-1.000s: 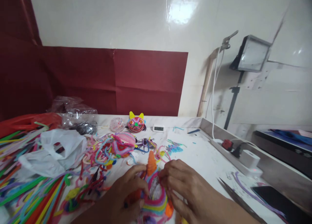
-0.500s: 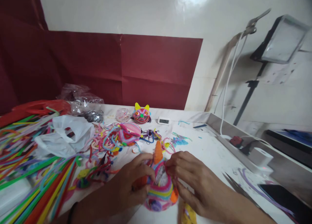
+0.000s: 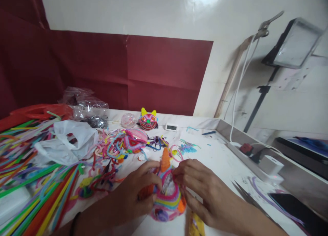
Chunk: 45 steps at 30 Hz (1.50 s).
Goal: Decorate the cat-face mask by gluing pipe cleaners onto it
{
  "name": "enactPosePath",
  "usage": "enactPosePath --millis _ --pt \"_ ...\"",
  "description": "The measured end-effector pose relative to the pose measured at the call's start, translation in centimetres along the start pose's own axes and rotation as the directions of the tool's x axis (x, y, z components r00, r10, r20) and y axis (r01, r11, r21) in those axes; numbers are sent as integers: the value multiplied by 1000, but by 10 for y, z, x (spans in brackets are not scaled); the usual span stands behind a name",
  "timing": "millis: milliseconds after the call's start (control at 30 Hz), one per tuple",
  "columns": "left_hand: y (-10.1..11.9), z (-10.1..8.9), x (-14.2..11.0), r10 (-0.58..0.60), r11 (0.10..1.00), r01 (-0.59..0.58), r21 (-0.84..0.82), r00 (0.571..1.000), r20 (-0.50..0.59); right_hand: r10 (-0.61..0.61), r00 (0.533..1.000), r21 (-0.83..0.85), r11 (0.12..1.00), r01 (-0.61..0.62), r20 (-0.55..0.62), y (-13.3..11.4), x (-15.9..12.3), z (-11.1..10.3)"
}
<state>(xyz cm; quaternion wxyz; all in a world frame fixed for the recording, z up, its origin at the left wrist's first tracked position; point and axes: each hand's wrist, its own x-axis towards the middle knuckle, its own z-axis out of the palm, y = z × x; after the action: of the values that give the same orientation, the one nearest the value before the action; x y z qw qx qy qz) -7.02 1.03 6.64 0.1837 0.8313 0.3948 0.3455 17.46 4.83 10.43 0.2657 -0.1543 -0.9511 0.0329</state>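
Between my hands sits a round, multicoloured pipe-cleaner craft (image 3: 167, 202) with pink, yellow and blue bands, a purple coil at its lower front and an orange cone (image 3: 165, 160) at its far end. A clear, shiny patch shows in its middle opening. My left hand (image 3: 140, 189) grips its left side, thumb and fingers bent around an orange part. On the right edge, my right hand (image 3: 201, 191) presses with its fingers closed together; its fingertips are partly hidden. A yellow patterned strip (image 3: 196, 225) lies under my right hand.
Loose pipe cleaners (image 3: 48, 198) and a white plastic bag (image 3: 68, 142) cover the left side. Finished-looking masks, one with yellow ears (image 3: 148, 119), sit behind. Scissors (image 3: 247, 195), a phone (image 3: 294, 212) and a power strip (image 3: 266, 172) are at right.
The view has shifted very slightly. Both hands keep nearly the same hold on the craft, and its orange cone stands a little more upright.
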Motion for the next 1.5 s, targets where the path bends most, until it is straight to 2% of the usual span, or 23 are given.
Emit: enactPosePath --millis 200,700,1000,1500 --pt "-1 1 -2 -30 999 30 24 1000 -5 -5 1000 13 1000 5 -3 1 0 1" --pt "-5 3 -2 65 998 -64 15 997 -30 -15 1000 -4 1000 15 -21 2 -2 2" --pt "-10 7 -5 9 1000 -9 -7 1000 -21 -10 1000 -9 1000 10 -13 2 -2 3" --pt "-9 7 -3 106 994 -107 -1 988 -108 -17 1000 -17 1000 17 -22 2 -3 3"
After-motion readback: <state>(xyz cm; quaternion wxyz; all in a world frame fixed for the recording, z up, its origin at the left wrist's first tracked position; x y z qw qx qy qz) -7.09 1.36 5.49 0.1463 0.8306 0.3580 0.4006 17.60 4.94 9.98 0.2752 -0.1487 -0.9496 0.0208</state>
